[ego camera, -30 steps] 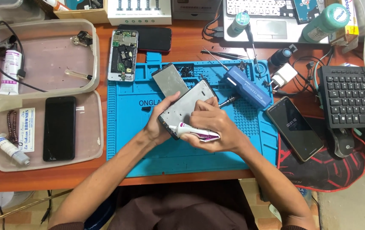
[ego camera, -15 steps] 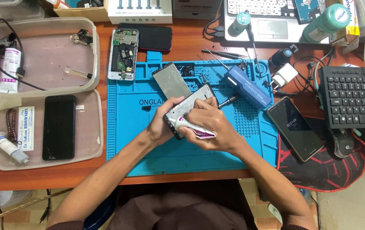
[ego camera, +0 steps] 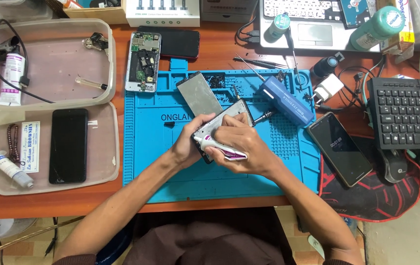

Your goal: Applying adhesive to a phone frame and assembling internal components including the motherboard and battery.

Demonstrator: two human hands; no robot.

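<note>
Left hand [ego camera: 186, 147]: grips the lower edge of a flat rectangular grey phone frame [ego camera: 229, 115], tilted over the blue ribbed silicone work mat [ego camera: 151, 147].
Right hand [ego camera: 247, 145]: closed around a small white squeeze tube with purple end [ego camera: 218, 147], nozzle touching the frame.
Adjacent: matte grey rectangular plate [ego camera: 199, 93] lying flat on the mat.

The light is bright and even, with soft short shadows. The picture is sharp, with slight glare on the dark phone screens and mild bending at the edges.

Bare forearms, dark brown sleeves at the elbows, dark brown garment below
</note>
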